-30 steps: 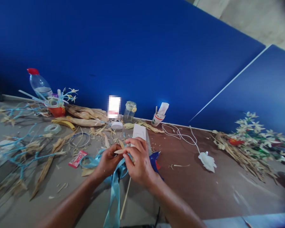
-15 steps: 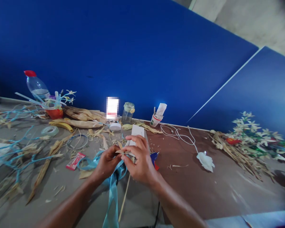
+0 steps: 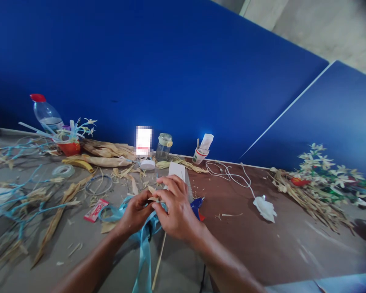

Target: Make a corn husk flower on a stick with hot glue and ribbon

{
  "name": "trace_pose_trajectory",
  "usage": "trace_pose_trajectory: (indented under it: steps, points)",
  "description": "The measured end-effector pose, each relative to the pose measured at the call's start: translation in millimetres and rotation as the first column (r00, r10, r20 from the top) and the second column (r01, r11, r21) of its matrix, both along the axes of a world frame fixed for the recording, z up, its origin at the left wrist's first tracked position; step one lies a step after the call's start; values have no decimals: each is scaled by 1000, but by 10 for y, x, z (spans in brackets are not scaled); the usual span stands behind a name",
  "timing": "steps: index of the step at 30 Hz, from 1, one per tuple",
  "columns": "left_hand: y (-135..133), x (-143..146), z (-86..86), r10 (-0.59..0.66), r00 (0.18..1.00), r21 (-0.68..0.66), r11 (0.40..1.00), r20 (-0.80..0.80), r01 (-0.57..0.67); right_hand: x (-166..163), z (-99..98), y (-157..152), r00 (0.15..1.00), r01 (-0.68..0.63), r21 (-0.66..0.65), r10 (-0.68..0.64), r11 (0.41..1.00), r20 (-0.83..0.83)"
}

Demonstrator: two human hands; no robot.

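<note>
My left hand [image 3: 134,213] and my right hand [image 3: 176,209] meet over the middle of the table, both pinched on a small dried-husk flower [image 3: 153,197] at the top of a thin wooden stick [image 3: 158,260]. A light blue ribbon [image 3: 143,260] loops round under my left hand and trails down toward me beside the stick. A blue glue gun [image 3: 197,204] lies just right of my right hand, partly hidden by it. A white card [image 3: 177,169] stands behind my fingers.
Dried husk strips [image 3: 56,215] and blue-wrapped stems litter the left. At the back stand a red-capped bottle [image 3: 45,114], an orange cup [image 3: 69,147], a glass jar [image 3: 164,145] and a paper cup [image 3: 200,154]. A white cable [image 3: 231,175] and finished flowers [image 3: 326,171] lie right.
Both hands have shifted slightly left and down with the husk flower, and my right fingers have closed further over it. The view has tilted a little.
</note>
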State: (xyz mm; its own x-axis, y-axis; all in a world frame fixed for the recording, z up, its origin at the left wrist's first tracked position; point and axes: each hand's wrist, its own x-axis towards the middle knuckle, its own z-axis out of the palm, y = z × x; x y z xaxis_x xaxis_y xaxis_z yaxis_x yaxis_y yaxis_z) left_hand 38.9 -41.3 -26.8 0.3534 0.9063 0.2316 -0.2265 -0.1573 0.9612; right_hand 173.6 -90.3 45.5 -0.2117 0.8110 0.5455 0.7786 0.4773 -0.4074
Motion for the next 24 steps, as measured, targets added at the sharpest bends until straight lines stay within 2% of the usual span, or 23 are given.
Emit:
trace_pose_trajectory:
  steps: [3,6,9,12,17,20,24]
  points:
    - [26,-9,-17,-17,999,-96,995,44,21,48,91,-33,998,0,-4,0,1000,-62]
    - [55,-21,-40,-36,995,-176,983,92,51,143,151,-71,980,4,-7,-5,1000,-200]
    - [65,-26,-27,-58,986,-259,961,156,98,245,116,-81,944,-3,-30,-7,1000,-330]
    - [65,-21,19,-71,977,-338,931,203,138,300,10,-45,898,-47,-109,-5,993,-440]
    - [67,-22,70,-90,967,-366,914,237,175,280,-87,81,780,-222,-228,33,948,-625]
    - [79,-42,42,-82,962,-376,909,261,179,229,-89,168,714,-274,-307,-21,911,-700]
    - [119,-74,-11,-51,950,-367,915,308,168,150,-151,254,687,-328,-378,-56,866,-725]
